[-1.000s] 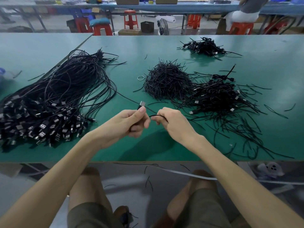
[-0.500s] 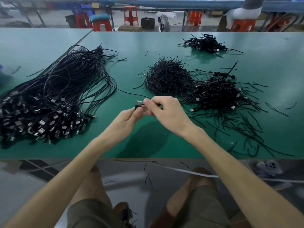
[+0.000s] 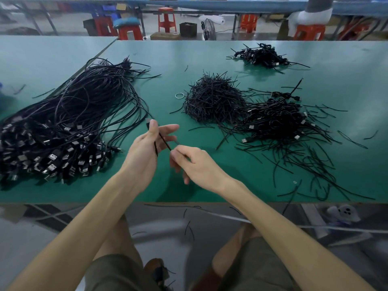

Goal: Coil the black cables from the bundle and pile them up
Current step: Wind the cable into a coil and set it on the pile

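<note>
A big bundle of black USB cables (image 3: 69, 122) lies on the left of the green table (image 3: 210, 181), plugs toward me. My left hand (image 3: 144, 152) pinches the plug end of one black cable (image 3: 164, 141) between thumb and fingers, palm turned up. My right hand (image 3: 197, 164) pinches the same cable a short way along, just right of the left hand. A pile of coiled cables (image 3: 275, 122) sits on the right.
A heap of short black twist ties (image 3: 214, 99) lies mid-table with a rubber band (image 3: 179, 95) beside it. A second small cable pile (image 3: 262, 56) sits far back. Loose ties (image 3: 310, 164) scatter at the right front. Red stools stand beyond the table.
My left hand turned palm up and lifted the plug end. My right hand slid down and right along the cable, away from the plug.
</note>
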